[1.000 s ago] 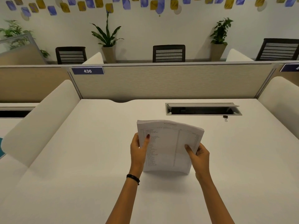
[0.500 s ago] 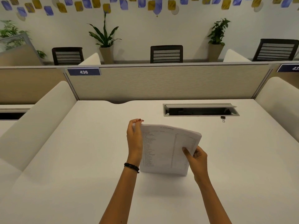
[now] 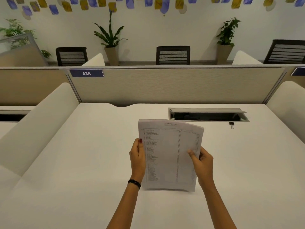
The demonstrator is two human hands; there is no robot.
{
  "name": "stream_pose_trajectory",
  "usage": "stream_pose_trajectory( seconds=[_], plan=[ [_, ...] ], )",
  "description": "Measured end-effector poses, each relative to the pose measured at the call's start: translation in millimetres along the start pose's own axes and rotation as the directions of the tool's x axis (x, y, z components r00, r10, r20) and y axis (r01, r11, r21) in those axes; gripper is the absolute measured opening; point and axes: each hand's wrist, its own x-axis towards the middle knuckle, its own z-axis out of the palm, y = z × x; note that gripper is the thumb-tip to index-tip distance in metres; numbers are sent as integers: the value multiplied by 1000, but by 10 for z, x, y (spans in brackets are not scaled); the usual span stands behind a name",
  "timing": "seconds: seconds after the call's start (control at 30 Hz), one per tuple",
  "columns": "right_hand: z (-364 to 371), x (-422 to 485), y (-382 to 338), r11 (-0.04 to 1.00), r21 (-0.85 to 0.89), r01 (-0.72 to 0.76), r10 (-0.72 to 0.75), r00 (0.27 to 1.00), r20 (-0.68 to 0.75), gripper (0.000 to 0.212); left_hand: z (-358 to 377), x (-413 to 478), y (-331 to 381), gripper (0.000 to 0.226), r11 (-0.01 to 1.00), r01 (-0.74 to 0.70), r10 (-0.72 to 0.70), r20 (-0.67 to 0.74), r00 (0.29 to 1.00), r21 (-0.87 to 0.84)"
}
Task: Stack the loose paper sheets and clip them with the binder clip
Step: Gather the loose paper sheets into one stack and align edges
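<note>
Paper stack held upright on desk

The left hand (image 3: 137, 157) and right hand (image 3: 203, 164) are closed on the side edges of the paper stack (image 3: 170, 156), whose bottom edge is stood on the desk (image 3: 82, 162). The binder clip (image 3: 231, 125) is seen well apart, just beside the cable tray (image 3: 208, 114). The partition label (image 3: 86, 73) is marked "436".

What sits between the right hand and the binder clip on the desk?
Nothing: in the head view only bare white desk separates the right hand, gripping the paper stack, from the binder clip beside the cable tray.
</note>
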Motion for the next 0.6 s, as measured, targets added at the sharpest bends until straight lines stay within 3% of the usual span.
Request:
stream_pose_trajectory(
  seconds=[0.2, 0.33, 0.6],
  plan=[
    [24, 129, 54, 1000, -16, -23, 23, 1000, 5, 24, 93, 144, -109, 31, 995, 34, -30, -36, 999, 93],
    [43, 255, 213, 990, -56, -128, 129, 991, 20, 38, 102, 221, -322, 35, 977, 126, -123, -28, 992, 173],
    [242, 379, 676, 941, -176, -288, 300, 953, 43, 43, -44, 307, -794, 38, 902, 230, -235, -32, 971, 366]
  ],
)
